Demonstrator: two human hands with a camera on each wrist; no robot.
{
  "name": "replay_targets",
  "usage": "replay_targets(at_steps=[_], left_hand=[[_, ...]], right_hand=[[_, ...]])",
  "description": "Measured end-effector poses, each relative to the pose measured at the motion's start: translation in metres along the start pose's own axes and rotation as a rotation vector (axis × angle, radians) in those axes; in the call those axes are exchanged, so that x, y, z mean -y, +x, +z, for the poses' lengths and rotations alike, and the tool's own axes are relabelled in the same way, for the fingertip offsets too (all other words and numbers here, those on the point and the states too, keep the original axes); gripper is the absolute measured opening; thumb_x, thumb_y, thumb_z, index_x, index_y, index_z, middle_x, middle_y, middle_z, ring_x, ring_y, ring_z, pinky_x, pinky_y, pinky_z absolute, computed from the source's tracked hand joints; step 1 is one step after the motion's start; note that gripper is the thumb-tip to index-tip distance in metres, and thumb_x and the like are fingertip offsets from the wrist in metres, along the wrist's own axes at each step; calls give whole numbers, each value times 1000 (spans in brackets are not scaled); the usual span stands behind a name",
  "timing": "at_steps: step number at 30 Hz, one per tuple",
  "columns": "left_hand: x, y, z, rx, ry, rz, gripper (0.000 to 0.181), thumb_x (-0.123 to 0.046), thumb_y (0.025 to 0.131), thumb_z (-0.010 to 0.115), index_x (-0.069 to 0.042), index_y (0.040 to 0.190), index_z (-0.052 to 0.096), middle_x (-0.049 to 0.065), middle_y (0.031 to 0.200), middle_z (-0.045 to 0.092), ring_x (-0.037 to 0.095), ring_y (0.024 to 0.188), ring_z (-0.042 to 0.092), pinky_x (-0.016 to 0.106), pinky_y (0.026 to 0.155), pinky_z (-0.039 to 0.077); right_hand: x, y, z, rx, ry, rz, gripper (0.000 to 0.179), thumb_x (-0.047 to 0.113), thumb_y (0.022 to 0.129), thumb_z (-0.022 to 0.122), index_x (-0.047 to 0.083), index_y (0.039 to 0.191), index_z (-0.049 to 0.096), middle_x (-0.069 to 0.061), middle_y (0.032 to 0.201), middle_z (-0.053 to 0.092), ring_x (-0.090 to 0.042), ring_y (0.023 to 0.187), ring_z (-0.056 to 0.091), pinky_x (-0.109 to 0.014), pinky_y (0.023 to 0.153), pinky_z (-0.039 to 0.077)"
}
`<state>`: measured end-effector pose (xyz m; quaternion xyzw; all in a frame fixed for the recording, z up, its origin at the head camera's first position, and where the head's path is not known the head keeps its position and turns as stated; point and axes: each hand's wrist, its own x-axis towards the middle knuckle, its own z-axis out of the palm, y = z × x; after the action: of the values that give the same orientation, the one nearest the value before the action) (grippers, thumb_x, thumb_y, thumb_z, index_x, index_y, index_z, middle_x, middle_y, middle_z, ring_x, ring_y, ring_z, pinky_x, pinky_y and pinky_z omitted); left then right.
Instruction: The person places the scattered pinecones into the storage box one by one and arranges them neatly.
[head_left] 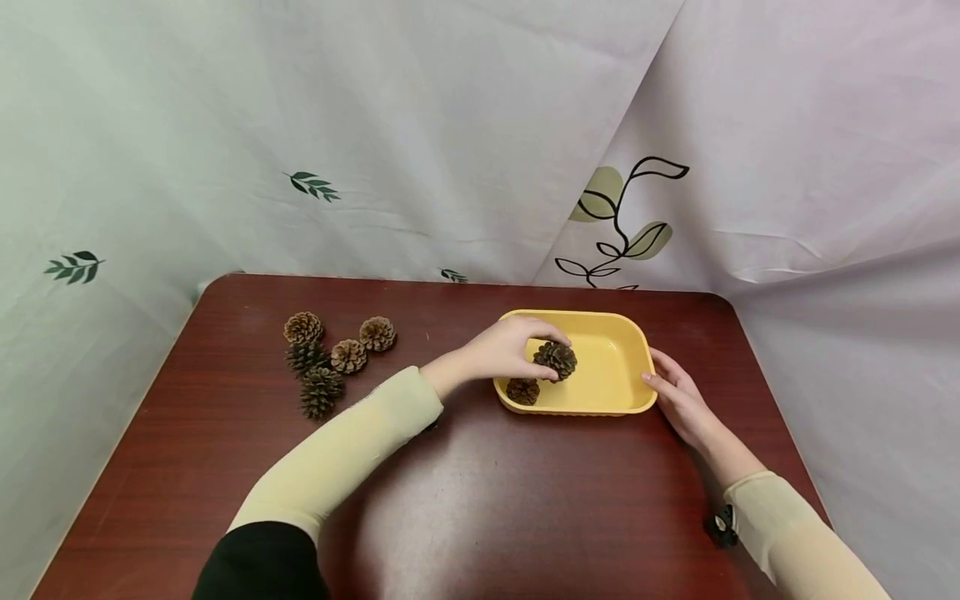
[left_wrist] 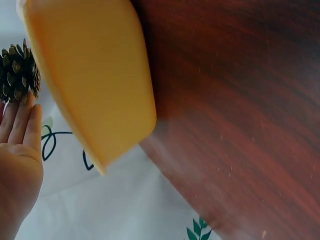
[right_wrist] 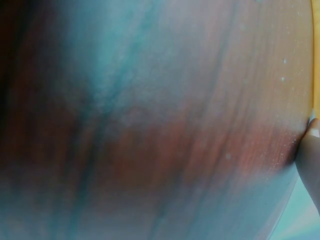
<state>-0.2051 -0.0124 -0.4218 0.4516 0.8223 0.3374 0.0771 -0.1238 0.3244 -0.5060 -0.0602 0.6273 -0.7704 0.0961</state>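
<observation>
My left hand (head_left: 513, 348) pinches a brown pine cone (head_left: 556, 360) between thumb and fingers over the left half of a yellow rectangular tub (head_left: 611, 367). The same pine cone (left_wrist: 17, 72) shows at the left edge of the left wrist view, beside the tub's outer wall (left_wrist: 100, 75). A second pine cone (head_left: 522, 391) lies inside the tub at its near left corner. At the tub's right end, my right hand (head_left: 678, 400) grips the rim, thumb on the inner side and fingers outside.
On the left of the dark red table (head_left: 480, 500) several pine cones sit in a loose cluster, among them an upper one (head_left: 303, 327), a right one (head_left: 377, 333) and a darker near one (head_left: 321, 392). A pale patterned curtain (head_left: 420, 150) hangs behind the table.
</observation>
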Motion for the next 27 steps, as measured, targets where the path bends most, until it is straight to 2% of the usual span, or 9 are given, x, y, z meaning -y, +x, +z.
replay_targets(at_steps=[6,14,21,27], left_hand=[[-2,6,14,18,-10,-3,44,-29,88,89,-13,127,75,0,127,78,15,122,71,24,110,53],[6,9,32,37,-35,-39,42,-28,87,89,-14,125,76,-2,122,80,13,118,73,23,106,55],[8,9,36,64,-6,-45,42,-30,88,88,-15,126,77,-2,126,79,14,123,72,28,111,54],[8,10,37,98,-4,-38,42,-31,88,89,-15,125,78,-2,126,79,13,124,71,27,112,53]], right_hand=[[0,0,0,-1,-6,-1,39,-4,108,44,16,141,54,9,131,69,-2,116,67,-16,94,58],[0,0,1,-2,-3,-2,40,-5,108,44,16,140,55,10,131,69,-2,115,67,-16,95,58],[0,0,1,-2,3,0,39,-5,108,43,13,142,53,8,132,69,-3,116,67,-16,95,58],[0,0,1,-6,5,-1,40,-5,108,43,12,142,53,8,132,68,-3,115,67,-16,95,58]])
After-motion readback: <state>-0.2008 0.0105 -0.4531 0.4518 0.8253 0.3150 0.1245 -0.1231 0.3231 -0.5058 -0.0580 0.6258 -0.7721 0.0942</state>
